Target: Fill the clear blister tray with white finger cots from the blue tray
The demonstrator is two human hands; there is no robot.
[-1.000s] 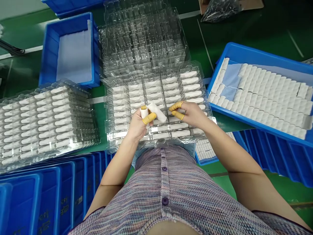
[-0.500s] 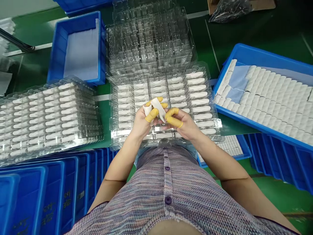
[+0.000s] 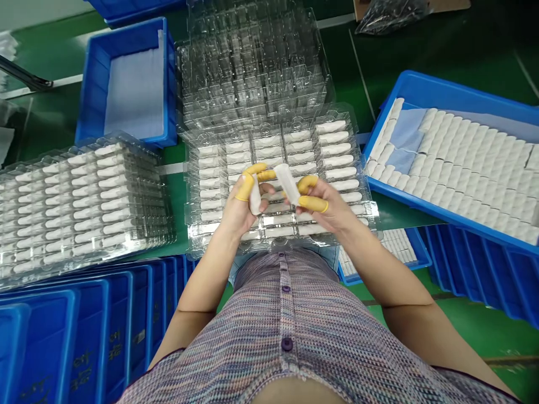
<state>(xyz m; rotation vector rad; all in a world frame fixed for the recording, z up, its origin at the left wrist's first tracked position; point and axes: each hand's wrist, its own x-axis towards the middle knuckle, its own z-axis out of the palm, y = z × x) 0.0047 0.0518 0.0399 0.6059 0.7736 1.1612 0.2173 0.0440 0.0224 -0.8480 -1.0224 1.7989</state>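
Note:
Yellow finger cots cover some fingertips of both my hands. My left hand (image 3: 243, 203) is closed on a white elongated piece (image 3: 255, 196), which stands roughly upright against the palm. Between the yellow-tipped thumb and finger of my right hand (image 3: 324, 203) is another white elongated piece (image 3: 287, 182), tilted, its upper end near my left fingertips. What exactly the pieces are I cannot tell. Both hands are over a clear plastic tray (image 3: 370, 212) whose slots hold rows of similar white pieces.
Filled clear trays (image 3: 96, 210) are stacked at left. Behind my hands rises a pile of clear trays (image 3: 252, 62). A blue bin (image 3: 170, 84) with pale sheets stands back left; another blue bin (image 3: 421, 84) with rows of white pieces lies at right. Nested blue bins (image 3: 92, 325) are lower left.
My hands have moved apart. The piece in my right hand has come away to the right from my left hand, which keeps the other piece.

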